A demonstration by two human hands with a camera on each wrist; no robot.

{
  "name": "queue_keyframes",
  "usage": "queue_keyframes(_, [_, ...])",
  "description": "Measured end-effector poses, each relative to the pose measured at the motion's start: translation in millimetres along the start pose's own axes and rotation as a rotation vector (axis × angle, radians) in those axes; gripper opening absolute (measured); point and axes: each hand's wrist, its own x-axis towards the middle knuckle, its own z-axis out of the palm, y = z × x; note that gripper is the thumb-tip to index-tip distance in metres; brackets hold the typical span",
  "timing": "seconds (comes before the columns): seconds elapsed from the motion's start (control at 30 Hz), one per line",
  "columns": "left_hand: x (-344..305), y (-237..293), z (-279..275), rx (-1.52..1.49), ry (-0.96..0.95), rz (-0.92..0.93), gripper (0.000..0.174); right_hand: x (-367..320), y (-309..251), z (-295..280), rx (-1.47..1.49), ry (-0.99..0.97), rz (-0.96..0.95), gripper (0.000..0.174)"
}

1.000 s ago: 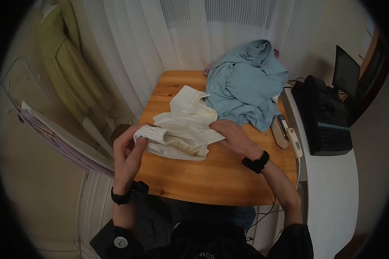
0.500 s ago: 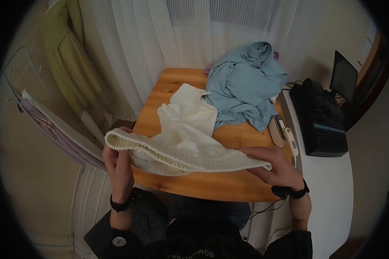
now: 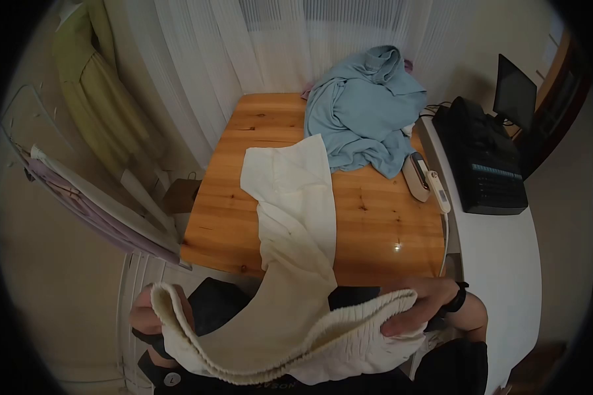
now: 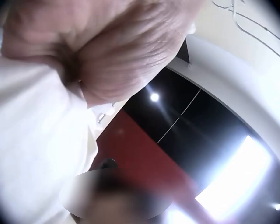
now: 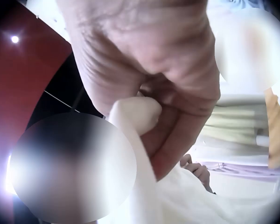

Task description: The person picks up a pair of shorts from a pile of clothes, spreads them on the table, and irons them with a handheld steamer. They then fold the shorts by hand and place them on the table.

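Observation:
A cream garment [image 3: 296, 237] with a gathered elastic waistband stretches from the middle of the wooden table down over its front edge to the person's lap. At the waistband's left end is the left hand [image 3: 153, 309], partly hidden behind the cloth; the left wrist view shows this hand [image 4: 98, 46] against the white fabric. The right hand [image 3: 420, 304] grips the waistband's right end, its thumb outside the cloth. In the right wrist view the fingers of that hand [image 5: 154, 79] pinch a fold of fabric. The waistband hangs partly open between both hands.
A crumpled blue garment [image 3: 366, 108] lies at the table's back right, beside a beige device [image 3: 416, 178] and a white handheld one [image 3: 437, 191]. Black equipment [image 3: 484, 161] stands on the white side table [image 3: 501, 263]. Clothes on a rack [image 3: 92, 204] are at left.
Both hands have drawn the waistband toward the body, below the table's front edge. The garment, bunched up earlier, now lies extended lengthwise, and its far end has straightened.

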Motion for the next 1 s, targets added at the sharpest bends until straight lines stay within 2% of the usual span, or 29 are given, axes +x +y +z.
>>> queue_keyframes(0.07, [42.8, 3.8, 3.6, 0.198, 0.440, -0.034, 0.034, 19.8, -21.1, -17.5, -0.051, 0.325, 0.069, 0.029])
queue_keyframes(0.1, [69.8, 3.2, -13.7, 0.272, 0.513, -0.109, 0.034, 36.2, -19.1, -25.1, 0.035, 0.504, -0.043, 0.035])
queue_keyframes(0.13, [99.6, -3.2, -26.3, 0.446, 0.620, -0.096, 0.036, 52.3, -13.6, -39.6, 0.116, 0.677, -0.155, 0.041])
queue_keyframes(0.2, [144.1, -20.8, -51.7, 0.576, 0.659, -0.065, 0.038, 80.2, -21.6, -87.4, 0.085, 0.800, -0.092, 0.046])
queue_keyframes(0.23, [158.9, -29.6, -65.6, 0.607, 0.658, -0.053, 0.038, 92.0, -22.1, -106.2, 0.079, 0.789, -0.092, 0.046])
queue_keyframes(0.3, [182.1, -44.9, -65.6, 0.714, 0.713, -0.025, 0.039, 106.6, -19.1, -133.6, 0.071, 0.897, -0.201, 0.043])
queue_keyframes(0.37, [193.3, -54.0, -67.4, 0.739, 0.683, -0.002, 0.039, 104.5, -9.9, -148.4, 0.033, 0.938, -0.203, 0.043])
queue_keyframes(0.43, [201.6, -55.8, -64.2, 0.742, 0.716, 0.111, 0.041, 100.2, -11.1, -150.3, -0.011, 0.980, -0.212, 0.042])
queue_keyframes(0.53, [197.4, -52.3, -50.3, 0.721, 0.698, 0.168, 0.041, 76.5, -2.2, -127.5, -0.106, 1.012, -0.140, 0.042])
queue_keyframes(0.57, [188.6, -49.6, -49.0, 0.717, 0.702, 0.167, 0.041, 69.4, 1.7, -117.9, -0.155, 0.996, -0.038, 0.041])
queue_keyframes(0.6, [172.8, -45.2, -50.4, 0.735, 0.670, -0.004, 0.041, 61.8, 6.2, -107.8, -0.202, 0.977, 0.055, 0.040])
queue_keyframes(0.63, [157.7, -41.7, -48.5, 0.750, 0.633, -0.175, 0.041, 47.5, 6.3, -96.3, -0.311, 0.880, 0.114, 0.039])
queue_keyframes(0.67, [140.8, -37.1, -34.8, 0.731, 0.556, -0.256, 0.038, 29.0, 4.4, -81.7, -0.416, 0.781, 0.174, 0.038])
queue_keyframes(0.73, [94.1, -26.4, -8.5, 0.722, 0.381, -0.464, 0.033, -3.9, 5.8, -44.2, -0.360, 0.668, 0.160, 0.035])
queue_keyframes(0.77, [68.6, -18.8, -7.9, 0.728, 0.281, -0.589, 0.030, -23.9, 9.1, -33.3, -0.391, 0.525, 0.188, 0.034])
queue_keyframes(0.83, [36.6, 0.3, -24.2, 0.848, -0.371, -0.596, 0.030, -66.7, 18.8, -15.9, -0.448, 0.228, 0.195, 0.031])
queue_keyframes(0.87, [15.3, -1.4, -24.2, 0.730, -0.435, -0.488, 0.032, -82.1, 22.4, -7.7, -0.473, 0.075, 0.174, 0.029])
queue_keyframes(0.93, [7.5, -3.9, -11.0, 0.406, -0.518, -0.342, 0.033, -89.6, 15.5, 6.3, -0.057, -0.255, 0.361, 0.044])
queue_keyframes(0.97, [7.2, -5.4, -3.2, 0.196, -0.535, -0.303, 0.034, -48.9, -16.3, 2.3, -0.233, -0.735, 0.732, 0.049])
queue_keyframes(1.0, [8.0, -2.6, -9.1, 0.104, -0.652, -0.426, 0.033, -59.5, -4.8, 1.7, -0.220, -0.734, 0.732, 0.049])
